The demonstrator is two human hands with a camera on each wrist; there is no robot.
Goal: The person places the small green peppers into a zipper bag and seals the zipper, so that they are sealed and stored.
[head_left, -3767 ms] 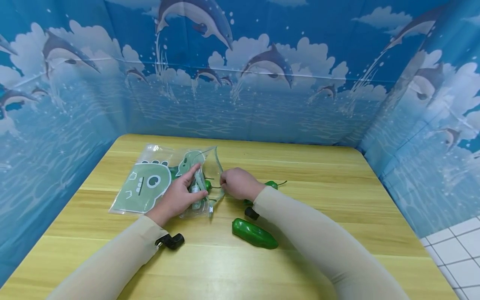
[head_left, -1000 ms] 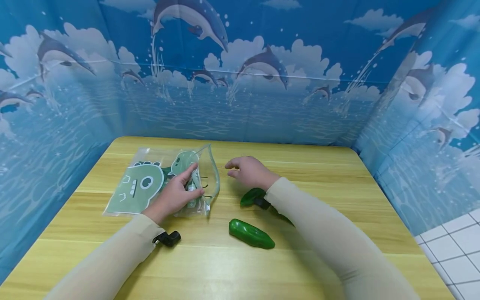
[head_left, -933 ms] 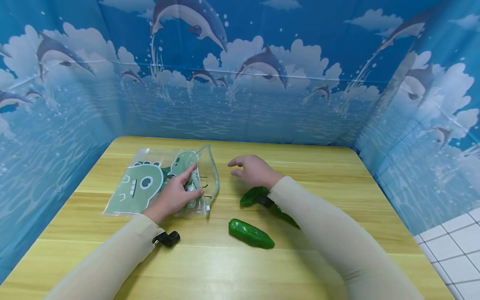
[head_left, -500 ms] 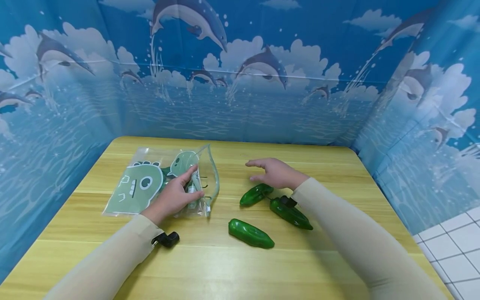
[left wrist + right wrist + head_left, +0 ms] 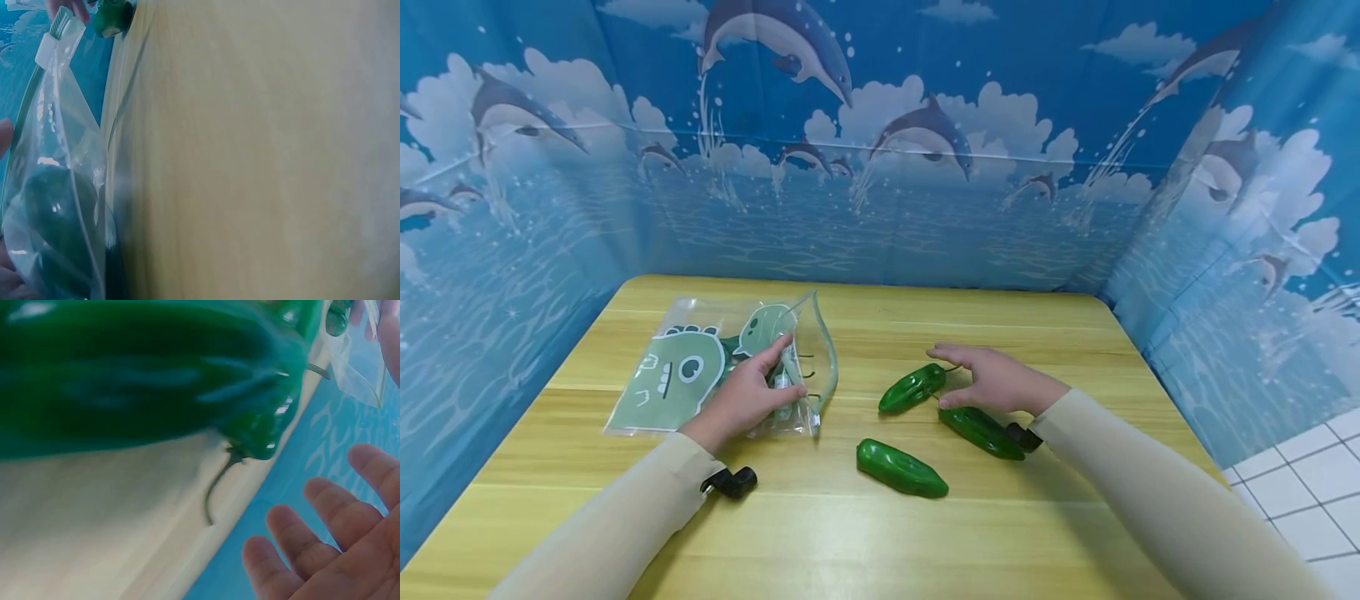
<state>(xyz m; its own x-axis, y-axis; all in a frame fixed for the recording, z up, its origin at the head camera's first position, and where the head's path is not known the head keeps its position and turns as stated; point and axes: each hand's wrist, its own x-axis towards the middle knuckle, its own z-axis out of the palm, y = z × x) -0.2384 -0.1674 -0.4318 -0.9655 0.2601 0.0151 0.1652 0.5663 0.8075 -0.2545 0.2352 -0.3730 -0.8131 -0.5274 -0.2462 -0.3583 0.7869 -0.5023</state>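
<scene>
On the left, my left hand [image 5: 748, 396] holds a clear zip bag [image 5: 827, 354] printed with green dinosaurs, its mouth spread toward the right. Several stems poke out near the opening, and a green pepper [image 5: 59, 219] shows through the plastic in the left wrist view. My right hand [image 5: 1000, 382] reaches over the peppers with its fingers spread and nothing in its grasp. Beneath its thumb lies one green pepper [image 5: 981, 433]; another green pepper [image 5: 912, 389] is just left of the fingertips. In the right wrist view, the near pepper [image 5: 125, 381] fills the upper left.
A third loose green pepper [image 5: 902, 468] lies nearer the front of the wooden table [image 5: 820, 542]. A dolphin-printed blue curtain [image 5: 880, 217] hangs along the back and both sides. The bag has a white slider [image 5: 45, 51].
My right hand has drawn away from the bag mouth, moving right and over the two upper loose peppers. The left hand stays on the bag.
</scene>
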